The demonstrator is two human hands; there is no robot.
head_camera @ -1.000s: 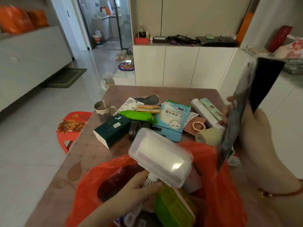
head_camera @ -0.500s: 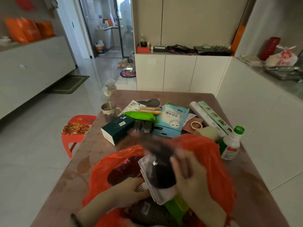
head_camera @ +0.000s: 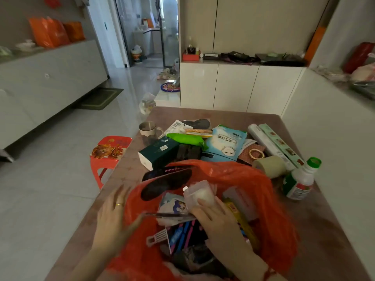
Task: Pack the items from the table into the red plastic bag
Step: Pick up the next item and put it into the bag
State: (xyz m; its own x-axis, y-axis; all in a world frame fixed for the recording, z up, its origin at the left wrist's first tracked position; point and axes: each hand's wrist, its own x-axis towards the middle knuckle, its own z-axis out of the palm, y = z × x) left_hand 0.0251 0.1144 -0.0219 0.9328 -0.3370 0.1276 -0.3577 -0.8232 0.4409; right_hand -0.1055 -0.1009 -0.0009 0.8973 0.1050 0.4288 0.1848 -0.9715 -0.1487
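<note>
The red plastic bag (head_camera: 253, 179) lies open on the table's near part, stuffed with packets and a black insole pack (head_camera: 166, 182) sticking out at its far-left rim. My right hand (head_camera: 215, 222) is inside the bag, fingers pressing down on a clear plastic box (head_camera: 199, 192) and the packets. My left hand (head_camera: 110, 213) is blurred, fingers spread, at the bag's left outer edge. Behind the bag lie a dark green box (head_camera: 158, 153), a green packet (head_camera: 186, 138), a blue mask packet (head_camera: 225, 144), a tape roll (head_camera: 267, 166) and a white bottle (head_camera: 300, 179).
A metal mug (head_camera: 148, 129) stands at the table's far left, and a long roll with a box (head_camera: 272, 142) lies at the far right. A red stool (head_camera: 110, 150) stands left of the brown table (head_camera: 324, 230). White cabinets stand behind and to the right.
My right hand brought the dark insole pack down into the bag, let it go and now presses on the contents. My left hand came out of the bag to its left edge.
</note>
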